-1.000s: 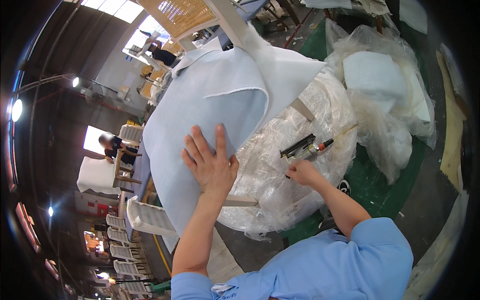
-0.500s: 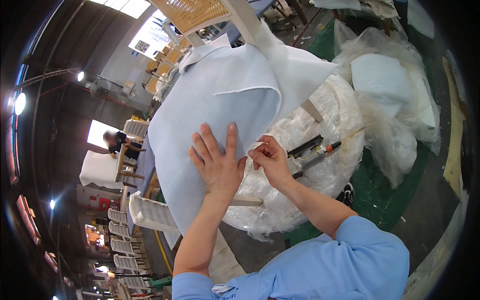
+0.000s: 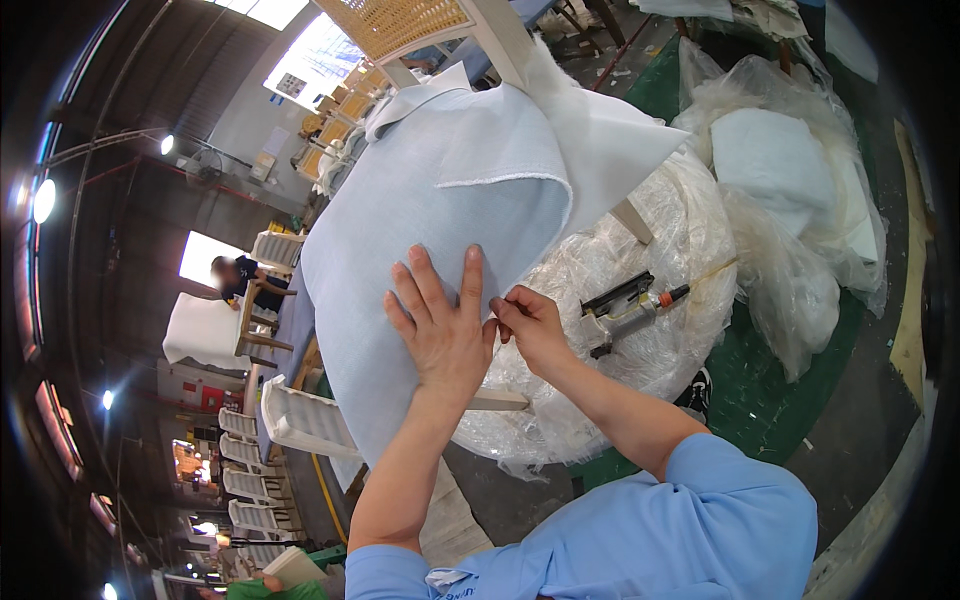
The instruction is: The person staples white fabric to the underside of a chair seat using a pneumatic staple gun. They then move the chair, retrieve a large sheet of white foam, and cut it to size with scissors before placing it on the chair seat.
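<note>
Pale blue fabric [image 3: 375, 215] drapes over the seat of a whitish chair frame [image 3: 500, 45] with a woven cane back. My left hand [image 3: 440, 325] lies flat on the cloth, fingers spread. Beside its thumb, my right hand [image 3: 533, 325] is closed in a pinch at the fabric's right edge, its fingertips against the cloth. Farther off, a flap of the cloth is folded over, showing a white frayed edge. Right of my right hand, a grey and black staple gun [image 3: 630, 318] rests on a round bundle wrapped in clear plastic [image 3: 690, 225].
One chair leg [image 3: 632, 222] juts out on the right, another [image 3: 498, 400] near my forearms. Folded white padding [image 3: 770, 155] lies in plastic at the far right. Several white chairs [image 3: 240, 455] line the left. A person [image 3: 262, 290] works there; a green sleeve [image 3: 275, 590] shows at lower left.
My right hand's fingertips have closed in on the fabric edge; my left hand stays flat in place. The view has shifted slightly. A person in green with a pale board has appeared at lower left.
</note>
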A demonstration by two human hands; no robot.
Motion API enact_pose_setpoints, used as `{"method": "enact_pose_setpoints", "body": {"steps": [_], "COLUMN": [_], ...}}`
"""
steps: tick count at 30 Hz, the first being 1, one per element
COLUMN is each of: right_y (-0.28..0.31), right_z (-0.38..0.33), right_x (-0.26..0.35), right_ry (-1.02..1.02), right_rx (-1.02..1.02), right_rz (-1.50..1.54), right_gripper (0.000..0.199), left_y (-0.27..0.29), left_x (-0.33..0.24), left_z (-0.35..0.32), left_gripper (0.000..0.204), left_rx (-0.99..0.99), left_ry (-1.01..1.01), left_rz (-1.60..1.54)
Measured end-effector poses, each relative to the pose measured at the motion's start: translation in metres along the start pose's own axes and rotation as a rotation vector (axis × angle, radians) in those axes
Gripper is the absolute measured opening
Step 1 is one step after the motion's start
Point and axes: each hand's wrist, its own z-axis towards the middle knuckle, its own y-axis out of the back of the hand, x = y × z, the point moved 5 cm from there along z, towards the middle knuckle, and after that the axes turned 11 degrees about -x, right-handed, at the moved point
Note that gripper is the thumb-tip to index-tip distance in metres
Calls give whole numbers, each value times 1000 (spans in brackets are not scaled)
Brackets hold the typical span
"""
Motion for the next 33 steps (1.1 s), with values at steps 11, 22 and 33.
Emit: {"method": "enact_pose_setpoints", "body": {"steps": [11, 22, 33], "right_y": [-8, -10, -10], "right_z": [12, 20, 22], "right_x": [-6, -6, -1], "right_ry": [21, 61, 43], "right_rx": [9, 94, 86], "right_rz": [56, 94, -1], "right_gripper": [8, 10, 14], "left_y": [0, -3, -10], "left_x": [-2, -2, -3], "left_z": [7, 6, 5], "left_gripper": [76, 82, 89], "left_rx": [-158, -159, -261], "left_ry": [29, 36, 41], "left_rz": [28, 49, 133]}}
